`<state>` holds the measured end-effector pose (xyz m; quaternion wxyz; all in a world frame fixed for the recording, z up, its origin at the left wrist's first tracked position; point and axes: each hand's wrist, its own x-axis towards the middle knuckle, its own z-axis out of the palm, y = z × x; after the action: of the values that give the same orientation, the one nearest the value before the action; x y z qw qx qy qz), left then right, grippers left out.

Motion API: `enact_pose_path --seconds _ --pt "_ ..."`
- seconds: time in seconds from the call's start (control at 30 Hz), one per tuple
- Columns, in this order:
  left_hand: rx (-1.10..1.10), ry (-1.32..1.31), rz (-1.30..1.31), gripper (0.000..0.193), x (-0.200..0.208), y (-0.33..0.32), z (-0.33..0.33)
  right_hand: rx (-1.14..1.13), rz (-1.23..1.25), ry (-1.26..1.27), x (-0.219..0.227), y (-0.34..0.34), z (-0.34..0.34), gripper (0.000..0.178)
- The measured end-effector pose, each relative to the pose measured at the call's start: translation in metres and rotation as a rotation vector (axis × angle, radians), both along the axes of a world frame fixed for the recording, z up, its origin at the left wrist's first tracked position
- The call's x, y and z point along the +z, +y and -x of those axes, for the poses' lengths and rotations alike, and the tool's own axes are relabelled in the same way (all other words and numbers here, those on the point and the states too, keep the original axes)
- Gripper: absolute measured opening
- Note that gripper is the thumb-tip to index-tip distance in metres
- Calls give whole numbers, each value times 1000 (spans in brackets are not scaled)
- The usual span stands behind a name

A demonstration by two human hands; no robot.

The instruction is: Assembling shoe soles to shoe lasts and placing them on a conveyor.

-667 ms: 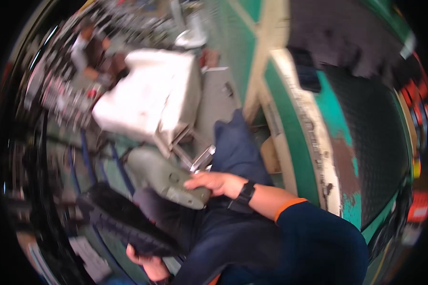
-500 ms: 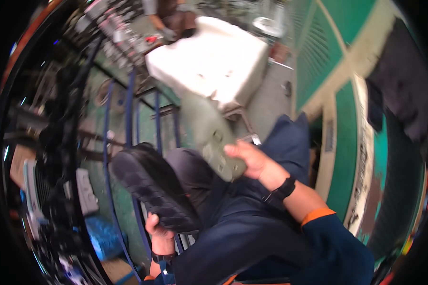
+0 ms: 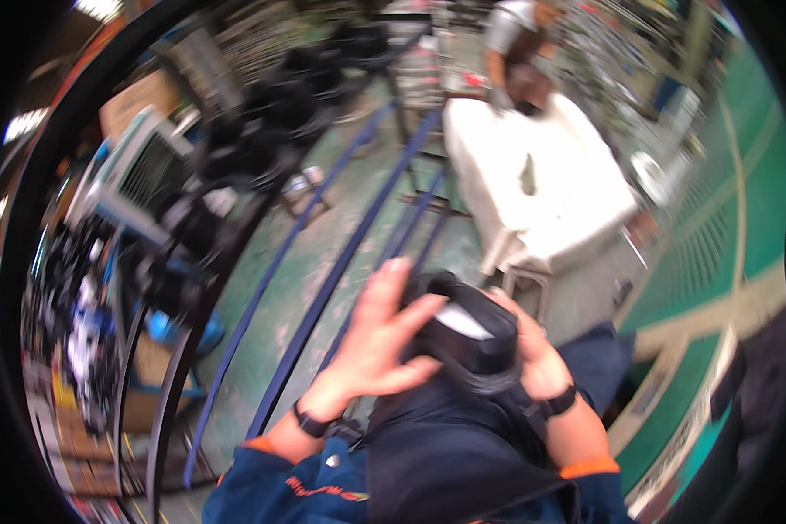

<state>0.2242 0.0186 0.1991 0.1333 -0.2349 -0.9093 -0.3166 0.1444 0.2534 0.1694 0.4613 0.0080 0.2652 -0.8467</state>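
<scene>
Single head-worn fisheye view, looking steeply down, close over both hands and lap; floor (image 3: 323, 262) curves away toward the rim.
</scene>
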Motion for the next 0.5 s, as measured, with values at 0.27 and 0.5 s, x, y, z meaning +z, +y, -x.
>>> enact_pose_path --seconds 0.27,0.5 --pt "91 838 -104 20 -6 22 -14 -120 54 917 75 -64 -3 103" --pt "1001 936 575 31 76 -59 -135 304 -131 1040 81 -72 20 39"
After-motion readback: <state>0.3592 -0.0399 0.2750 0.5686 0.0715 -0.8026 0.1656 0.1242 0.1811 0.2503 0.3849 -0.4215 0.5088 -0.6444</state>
